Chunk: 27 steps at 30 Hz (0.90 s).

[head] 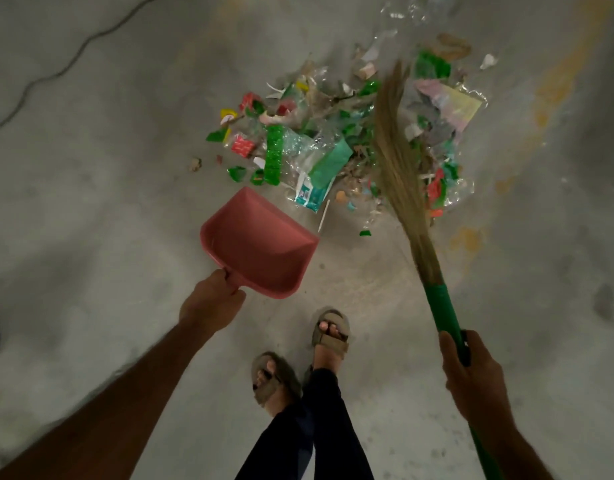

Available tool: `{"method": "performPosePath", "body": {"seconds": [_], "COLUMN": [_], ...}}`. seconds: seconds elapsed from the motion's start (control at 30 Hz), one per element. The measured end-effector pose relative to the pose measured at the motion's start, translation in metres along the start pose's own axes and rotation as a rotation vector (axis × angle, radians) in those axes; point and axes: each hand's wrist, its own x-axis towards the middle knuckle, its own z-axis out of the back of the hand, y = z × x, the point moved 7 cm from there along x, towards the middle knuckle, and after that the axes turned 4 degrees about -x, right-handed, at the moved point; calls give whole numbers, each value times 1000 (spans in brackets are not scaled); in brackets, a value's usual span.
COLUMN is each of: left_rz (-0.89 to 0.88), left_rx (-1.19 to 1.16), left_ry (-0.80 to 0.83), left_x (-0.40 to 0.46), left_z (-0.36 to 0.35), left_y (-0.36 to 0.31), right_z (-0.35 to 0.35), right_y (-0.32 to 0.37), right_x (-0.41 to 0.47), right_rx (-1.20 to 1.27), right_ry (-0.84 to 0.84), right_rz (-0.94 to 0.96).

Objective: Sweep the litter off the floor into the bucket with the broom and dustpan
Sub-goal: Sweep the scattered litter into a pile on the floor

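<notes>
Head view: broom [400, 174] long axis runs from lower right up toward top centre, bristle tips pointing away from the person, lying over the litter pile [336, 140] on the concrete floor [108, 202]. Right hand [471, 379] wrapped tight round the green handle; handle end cut off at bottom edge. Pink dustpan [260, 244] mouth faces up-right toward the pile, just short of it. Left hand [208, 303] grips its handle, handle mostly hidden. Bucket not visible.

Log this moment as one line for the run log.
left hand grips pink dustpan, empty | right hand grips broom, bristles on litter pile | bucket not in view
</notes>
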Motion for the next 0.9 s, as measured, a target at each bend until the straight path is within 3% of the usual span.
{"method": "performPosePath", "body": {"seconds": [0.13, 0.27, 0.43, 0.6, 0.77, 0.9], "left_rz": [60, 148, 200, 324, 269, 271], "left_rx": [42, 54, 39, -9, -50, -37], "left_ry": [-4, -24, -109, -115, -45, -12], "left_x": [-4, -6, -4, 29, 70, 105], "left_z": [8, 22, 57, 89, 109, 142], "left_y": [32, 69, 127, 162, 170, 199], "right_z": [-42, -98, -186, -238, -278, -322], "right_y": [28, 66, 165, 262, 315, 352], "right_x": [-5, 3, 18, 43, 62, 56], "right_rx": [-21, -237, -387, -480, -518, -615], "right_ry": [152, 276, 419, 367, 365, 351], "right_rz": [114, 249, 408, 408, 275, 291]}}
